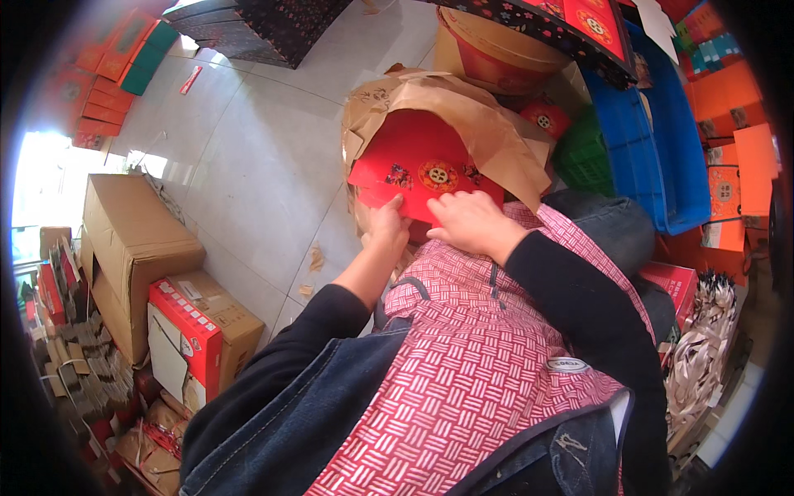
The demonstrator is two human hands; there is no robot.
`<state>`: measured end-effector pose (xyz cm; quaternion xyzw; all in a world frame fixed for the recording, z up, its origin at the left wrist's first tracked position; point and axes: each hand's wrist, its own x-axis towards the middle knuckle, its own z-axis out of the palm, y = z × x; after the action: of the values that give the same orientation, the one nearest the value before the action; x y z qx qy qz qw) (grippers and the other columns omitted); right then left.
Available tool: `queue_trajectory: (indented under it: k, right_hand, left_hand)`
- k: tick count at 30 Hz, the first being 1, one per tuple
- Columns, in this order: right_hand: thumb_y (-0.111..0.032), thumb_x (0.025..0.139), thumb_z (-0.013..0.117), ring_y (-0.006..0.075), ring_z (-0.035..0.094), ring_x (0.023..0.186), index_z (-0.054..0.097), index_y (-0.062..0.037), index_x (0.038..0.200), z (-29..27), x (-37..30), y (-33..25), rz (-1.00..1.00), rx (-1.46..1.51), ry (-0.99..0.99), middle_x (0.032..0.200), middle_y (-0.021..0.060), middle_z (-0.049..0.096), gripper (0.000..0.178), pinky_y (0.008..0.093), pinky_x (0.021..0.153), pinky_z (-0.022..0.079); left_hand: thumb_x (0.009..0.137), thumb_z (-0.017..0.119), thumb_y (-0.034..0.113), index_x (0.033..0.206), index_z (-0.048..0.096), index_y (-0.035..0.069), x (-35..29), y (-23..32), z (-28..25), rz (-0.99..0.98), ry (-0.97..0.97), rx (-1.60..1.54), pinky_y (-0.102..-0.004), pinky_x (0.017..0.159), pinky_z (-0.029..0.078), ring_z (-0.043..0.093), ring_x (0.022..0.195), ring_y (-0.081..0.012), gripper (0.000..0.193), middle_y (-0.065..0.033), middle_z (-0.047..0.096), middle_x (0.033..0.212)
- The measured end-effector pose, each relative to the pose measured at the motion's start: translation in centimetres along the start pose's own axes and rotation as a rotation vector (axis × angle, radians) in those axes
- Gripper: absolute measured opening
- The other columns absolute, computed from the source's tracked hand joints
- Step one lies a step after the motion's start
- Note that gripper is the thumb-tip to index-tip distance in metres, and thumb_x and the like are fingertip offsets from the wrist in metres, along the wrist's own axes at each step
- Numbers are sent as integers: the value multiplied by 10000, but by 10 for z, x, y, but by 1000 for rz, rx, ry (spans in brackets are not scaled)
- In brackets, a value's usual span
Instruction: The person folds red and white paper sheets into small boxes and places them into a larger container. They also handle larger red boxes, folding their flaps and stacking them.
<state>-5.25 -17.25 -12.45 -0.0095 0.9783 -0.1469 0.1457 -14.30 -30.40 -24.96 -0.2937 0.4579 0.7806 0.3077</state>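
A red printed sheet with a round gold emblem lies inside torn brown wrapping paper, in front of my lap. My left hand pinches its near left edge, thumb on top and the other fingers mostly hidden. Along the near right edge, my right hand has its fingers curled over the red sheet. Whether it is one sheet or a stack, I cannot tell. The paper rises around the far and right sides of the red sheet. A red and white patterned apron covers my lap just below both hands.
Cardboard boxes and a red box stand at left. To the right are a blue crate, a green basket and a bundle of pale ribbons. A round tub sits beyond the wrapping paper, on tiled floor.
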Motion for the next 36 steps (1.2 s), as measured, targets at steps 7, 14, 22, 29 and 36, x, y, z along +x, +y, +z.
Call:
queue_trajectory:
  k: [7, 14, 22, 29, 36]
  right_hand:
    - [-272, 849, 596, 326, 610, 951, 621, -33, 1030, -19, -58, 19, 221, 187, 55, 1011, 159, 640, 300, 415, 825, 485]
    - [-208, 847, 592, 338, 619, 873, 633, -34, 973, -26, -89, 9, 192, 382, 305, 928, 163, 644, 219, 415, 778, 493]
    - [-114, 810, 637, 306, 602, 918, 629, -13, 940, -35, -134, -8, 189, 366, 528, 943, 134, 644, 165, 398, 837, 469]
    - [-115, 809, 628, 289, 596, 935, 624, -19, 928, -35, -136, -16, 150, 242, 520, 960, 115, 637, 153, 397, 864, 455]
    - [-102, 807, 624, 291, 592, 937, 619, -18, 923, -39, -132, -18, 131, 216, 525, 961, 122, 633, 143, 402, 876, 451]
  left_hand:
    - [844, 544, -74, 1274, 460, 29, 41, -40, -25, 208, 250, 70, -373, 850, 504, 589, 1019, -259, 450, -104, 573, 1173]
    - [903, 477, -22, 1218, 481, 25, 59, -48, -42, 221, 265, -194, -416, 803, 543, 610, 942, -271, 318, -119, 576, 1118]
    - [956, 534, 162, 1236, 472, 47, 19, -33, -33, -125, 198, 147, -469, 819, 557, 621, 966, -324, 309, -175, 578, 1161]
    - [919, 537, 76, 1201, 456, 46, 12, -34, -19, -52, -5, 122, -461, 756, 580, 619, 947, -299, 294, -128, 566, 1151]
    - [925, 579, 309, 1146, 463, -50, 18, -47, -49, -379, 44, 276, -439, 642, 579, 657, 853, -368, 437, -203, 609, 1017]
